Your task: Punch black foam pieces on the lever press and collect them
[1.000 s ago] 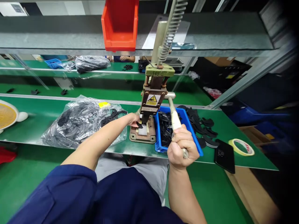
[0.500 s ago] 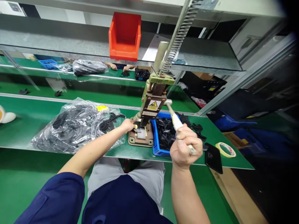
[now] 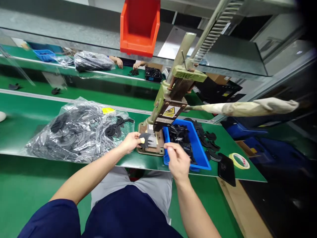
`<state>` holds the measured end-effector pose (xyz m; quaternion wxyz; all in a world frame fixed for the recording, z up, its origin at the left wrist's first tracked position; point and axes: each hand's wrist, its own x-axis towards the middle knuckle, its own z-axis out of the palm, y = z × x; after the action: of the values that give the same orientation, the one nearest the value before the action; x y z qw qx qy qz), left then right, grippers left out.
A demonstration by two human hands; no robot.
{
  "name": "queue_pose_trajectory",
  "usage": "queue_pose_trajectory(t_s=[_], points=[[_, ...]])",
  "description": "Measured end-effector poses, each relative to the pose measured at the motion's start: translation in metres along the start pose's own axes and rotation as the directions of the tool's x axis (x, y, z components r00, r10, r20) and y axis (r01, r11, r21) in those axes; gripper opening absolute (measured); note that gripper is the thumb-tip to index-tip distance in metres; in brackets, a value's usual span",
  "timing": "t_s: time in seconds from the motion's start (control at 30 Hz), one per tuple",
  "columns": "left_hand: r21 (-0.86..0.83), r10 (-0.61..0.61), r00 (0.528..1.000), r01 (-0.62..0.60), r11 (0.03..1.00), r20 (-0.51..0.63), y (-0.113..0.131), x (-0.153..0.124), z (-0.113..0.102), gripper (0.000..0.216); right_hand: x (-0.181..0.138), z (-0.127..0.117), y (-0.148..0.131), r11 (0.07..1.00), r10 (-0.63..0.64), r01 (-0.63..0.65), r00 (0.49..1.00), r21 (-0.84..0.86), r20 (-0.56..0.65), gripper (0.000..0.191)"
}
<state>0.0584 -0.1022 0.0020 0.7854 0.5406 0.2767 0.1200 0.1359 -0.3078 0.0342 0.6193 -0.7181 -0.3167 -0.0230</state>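
Note:
My left hand (image 3: pixel 131 142) pinches a dark flat plastic piece (image 3: pixel 144 140) by its left side, over the base plate (image 3: pixel 148 151) of a hand lever press (image 3: pixel 170 109). A small yellow patch shows at the fingertips. My right hand (image 3: pixel 178 161) is off the lever, at the front left of a blue bin (image 3: pixel 201 158); its fingers are closed together, and whatever they may hold is too small to make out. The press's wrapped lever handle (image 3: pixel 247 107) sticks out to the right, untouched. Several black parts (image 3: pixel 178 134) fill the bin.
A clear plastic bag (image 3: pixel 74 132) of dark curved pieces lies left of the press. Loose black pieces (image 3: pixel 206 138), a phone (image 3: pixel 226 170) and a tape roll (image 3: pixel 239 161) are at the right. A red bin (image 3: pixel 138 46) hangs above. Across the bench are another person's hands (image 3: pixel 120 62).
My right hand has let go of the lever and come left and down towards the base plate. The lever has swung up to the right. My left hand has drawn the piece slightly towards me.

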Motion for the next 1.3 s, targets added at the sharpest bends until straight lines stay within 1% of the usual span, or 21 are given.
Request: queue_pose_trajectory(t_s=[0.03, 0.1, 0.17, 0.23, 0.3, 0.37, 0.43, 0.5, 0.57, 0.63, 0.67, 0.7, 0.73, 0.8, 0.9, 0.97, 1.0, 1.03, 1.1, 1.2, 1.3], points=[[-0.004, 0.005, 1.0, -0.005, 1.0, 0.013, -0.001, -0.004, -0.002, 0.036, -0.008, 0.006, 0.008, 0.998, 0.056, -0.055, 0.997, -0.002, 0.054, 0.023], [0.0, 0.01, 0.999, -0.01, 1.0, 0.039, -0.002, -0.011, -0.004, 0.038, -0.015, 0.016, 0.022, 0.985, 0.173, -0.174, 0.978, -0.003, 0.119, 0.027], [0.018, 0.004, 0.998, -0.005, 1.0, 0.066, -0.002, -0.017, -0.004, 0.039, -0.013, 0.024, 0.031, 0.958, 0.28, -0.285, 0.947, 0.011, 0.16, 0.033], [0.059, 0.002, 0.995, -0.008, 0.998, 0.096, 0.001, -0.023, -0.004, 0.039, -0.008, 0.028, 0.036, 0.922, 0.369, -0.386, 0.904, 0.042, 0.217, 0.04], [0.128, 0.037, 0.989, -0.055, 0.99, 0.142, 0.004, -0.029, -0.004, 0.035, -0.004, 0.031, 0.037, 0.869, 0.439, -0.489, 0.836, 0.081, 0.329, 0.047], [0.229, 0.107, 0.966, -0.161, 0.96, 0.233, 0.01, -0.036, -0.006, 0.027, -0.003, 0.032, 0.033, 0.798, 0.477, -0.593, 0.73, 0.107, 0.49, 0.051], [0.35, 0.183, 0.912, -0.318, 0.881, 0.366, 0.019, -0.043, -0.009, 0.018, -0.007, 0.031, 0.027, 0.726, 0.471, -0.679, 0.608, 0.111, 0.639, 0.052], [0.451, 0.239, 0.825, -0.495, 0.742, 0.512, 0.028, -0.051, -0.012, 0.014, -0.015, 0.03, 0.021, 0.675, 0.44, -0.731, 0.512, 0.105, 0.738, 0.053], [0.478, 0.264, 0.72, -0.644, 0.597, 0.642, 0.037, -0.057, -0.015, 0.015, -0.025, 0.028, 0.019, 0.648, 0.401, -0.755, 0.447, 0.097, 0.8, 0.057], [0.449, 0.264, 0.623, -0.742, 0.498, 0.736, 0.044, -0.063, -0.016, 0.016, -0.036, 0.027, 0.02, 0.646, 0.364, -0.758, 0.406, 0.086, 0.838, 0.063], [0.428, 0.264, 0.581, -0.776, 0.463, 0.77, 0.046, -0.066, -0.016, 0.017, -0.041, 0.027, 0.021, 0.654, 0.351, -0.752, 0.399, 0.083, 0.847, 0.064], [0.408, 0.261, 0.544, -0.805, 0.43, 0.797, 0.048, -0.068, -0.015, 0.017, -0.046, 0.026, 0.021, 0.668, 0.341, -0.739, 0.405, 0.084, 0.848, 0.063], [0.394, 0.26, 0.513, -0.829, 0.396, 0.818, 0.049, -0.07, -0.015, 0.016, -0.05, 0.025, 0.022, 0.689, 0.336, -0.72, 0.422, 0.086, 0.842, 0.06], [0.385, 0.262, 0.474, -0.863, 0.326, 0.841, 0.05, -0.073, -0.013, 0.014, -0.056, 0.023, 0.021, 0.743, 0.331, -0.663, 0.483, 0.091, 0.811, 0.051], [0.412, 0.237, 0.461, -0.882, 0.23, 0.855, 0.05, -0.077, -0.011, 0.02, -0.061, 0.02, 0.015, 0.825, 0.327, -0.559, 0.593, 0.084, 0.735, 0.039], [0.424, 0.199, 0.46, -0.884, 0.196, 0.866, 0.049, -0.078, -0.011, 0.022, -0.065, 0.021, 0.012, 0.851, 0.327, -0.52, 0.639, 0.077, 0.697, 0.038], [0.425, 0.182, 0.458, -0.884, 0.196, 0.87, 0.049, -0.078, -0.011, 0.021, -0.067, 0.022, 0.011, 0.853, 0.329, -0.516, 0.649, 0.079, 0.686, 0.038], [0.423, 0.171, 0.458, -0.882, 0.206, 0.872, 0.049, -0.078, -0.011, 0.02, -0.069, 0.023, 0.011, 0.849, 0.332, -0.522, 0.65, 0.084, 0.684, 0.038], [0.413, 0.167, 0.458, -0.877, 0.246, 0.873, 0.05, -0.078, -0.011, 0.018, -0.074, 0.026, 0.014, 0.819, 0.34, -0.563, 0.631, 0.111, 0.698, 0.039], [0.377, 0.177, 0.445, -0.871, 0.315, 0.878, 0.053, -0.077, -0.011, 0.02, -0.081, 0.028, 0.02, 0.723, 0.34, -0.669, 0.56, 0.172, 0.755, 0.046], [0.355, 0.16, 0.418, -0.879, 0.318, 0.894, 0.055, -0.077, -0.011, 0.025, -0.083, 0.028, 0.02, 0.624, 0.32, -0.753, 0.487, 0.206, 0.813, 0.056]])
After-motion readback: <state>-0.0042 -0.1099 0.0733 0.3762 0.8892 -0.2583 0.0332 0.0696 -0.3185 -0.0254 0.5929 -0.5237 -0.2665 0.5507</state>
